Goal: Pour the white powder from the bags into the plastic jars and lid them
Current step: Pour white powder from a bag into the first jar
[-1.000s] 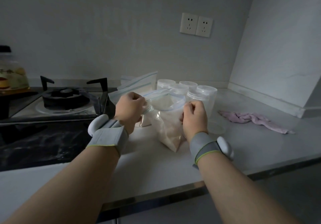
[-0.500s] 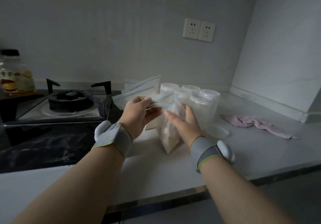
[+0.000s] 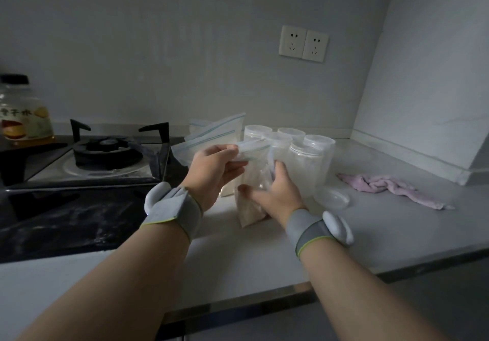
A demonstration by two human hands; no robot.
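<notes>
A clear zip bag of white powder [image 3: 251, 203] stands upright on the counter. My left hand [image 3: 215, 171] pinches its blue-striped top edge. My right hand [image 3: 275, 193] wraps round the bag's right side, thumb across the front. Right behind the bag stand several clear plastic jars [image 3: 304, 166], the nearest one without a lid. A loose round lid [image 3: 332, 197] lies flat beside them on the right. More zip bags with powder [image 3: 214, 136] lean at the back left of the jars.
A gas stove [image 3: 105, 155] with black pan supports fills the left, with a labelled jar [image 3: 23, 118] behind it. A crumpled pink cloth [image 3: 389, 185] lies on the counter at the right. The counter's front edge [image 3: 264, 306] runs below my forearms. Walls close the corner.
Both hands gripped the bag's opening a second ago. My right hand has let go of the top and slid down the bag's side. The left hand has drawn the top edge up and left.
</notes>
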